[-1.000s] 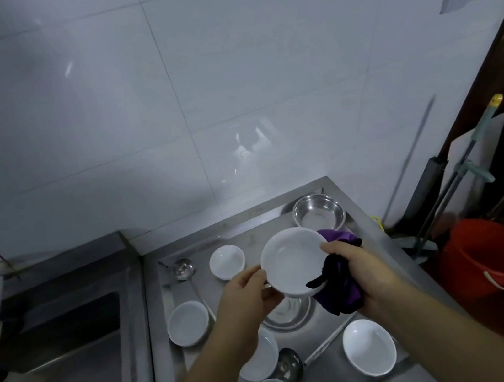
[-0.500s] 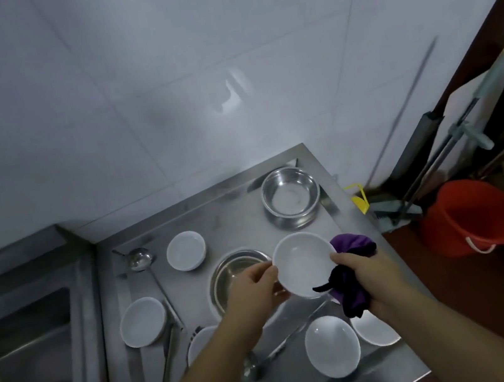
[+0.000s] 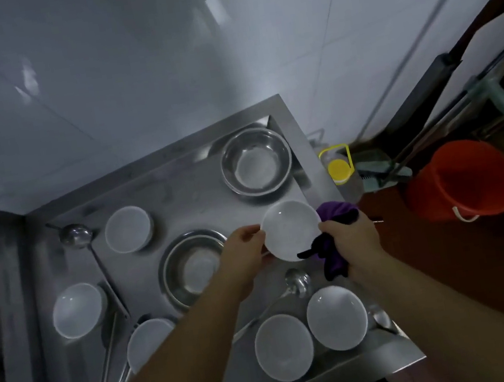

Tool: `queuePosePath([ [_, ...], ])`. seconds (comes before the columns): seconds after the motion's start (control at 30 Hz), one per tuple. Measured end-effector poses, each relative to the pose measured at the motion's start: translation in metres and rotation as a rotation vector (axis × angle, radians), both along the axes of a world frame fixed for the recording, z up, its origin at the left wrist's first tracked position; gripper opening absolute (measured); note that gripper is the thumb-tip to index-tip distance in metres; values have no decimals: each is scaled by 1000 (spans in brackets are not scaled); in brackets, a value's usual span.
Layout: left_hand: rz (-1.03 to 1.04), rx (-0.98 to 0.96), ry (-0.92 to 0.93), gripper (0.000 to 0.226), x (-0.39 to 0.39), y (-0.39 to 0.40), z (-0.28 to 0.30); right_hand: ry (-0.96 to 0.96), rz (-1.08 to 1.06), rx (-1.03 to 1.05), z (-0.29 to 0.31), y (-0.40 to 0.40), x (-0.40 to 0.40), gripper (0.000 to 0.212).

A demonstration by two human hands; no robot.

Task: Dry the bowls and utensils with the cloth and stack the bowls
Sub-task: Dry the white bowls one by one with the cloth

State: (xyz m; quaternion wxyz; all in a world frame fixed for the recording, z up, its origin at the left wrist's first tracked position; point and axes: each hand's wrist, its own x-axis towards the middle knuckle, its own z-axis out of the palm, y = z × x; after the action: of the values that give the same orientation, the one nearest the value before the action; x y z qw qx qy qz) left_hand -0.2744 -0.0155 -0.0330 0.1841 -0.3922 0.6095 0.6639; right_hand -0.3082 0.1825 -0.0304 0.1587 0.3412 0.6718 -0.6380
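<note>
red bucket (image 3: 460,181), yellow-capped bottle (image 3: 338,168), white tiled wall (image 3: 157,57)

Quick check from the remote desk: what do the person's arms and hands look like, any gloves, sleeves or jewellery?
Both arms are bare from the bottom edge of the view up to the hands; no sleeve shows. The left hand and the right hand wear no gloves. No watch, bracelet or ring is visible on either wrist or on the fingers that show. The picture is dim and slightly blurred, so small markings cannot be ruled out.
</note>
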Motion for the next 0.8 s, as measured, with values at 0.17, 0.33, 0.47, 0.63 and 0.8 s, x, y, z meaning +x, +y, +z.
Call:
queuePosePath([
  [0.17, 24, -2, -63, 19, -14, 10, -32, -11, 119, 159, -28, 3, -17, 18],
  [0.33, 58, -31, -102, 10, -20, 14, -60, -20, 175, 177, -50, 5, -24, 21],
  [0.47, 85, -44, -126, 19, -21, 16, -77, -26, 241, 192, -65, 6, -29, 24],
  [0.63, 105, -79, -130, 11, -18, 16, -91, -9, 306, 245, -76, 4, -27, 35],
  [0.8, 104, -96, -97, 11, -14, 21, -92, 75, 291, 281, -71, 5, -21, 29],
])
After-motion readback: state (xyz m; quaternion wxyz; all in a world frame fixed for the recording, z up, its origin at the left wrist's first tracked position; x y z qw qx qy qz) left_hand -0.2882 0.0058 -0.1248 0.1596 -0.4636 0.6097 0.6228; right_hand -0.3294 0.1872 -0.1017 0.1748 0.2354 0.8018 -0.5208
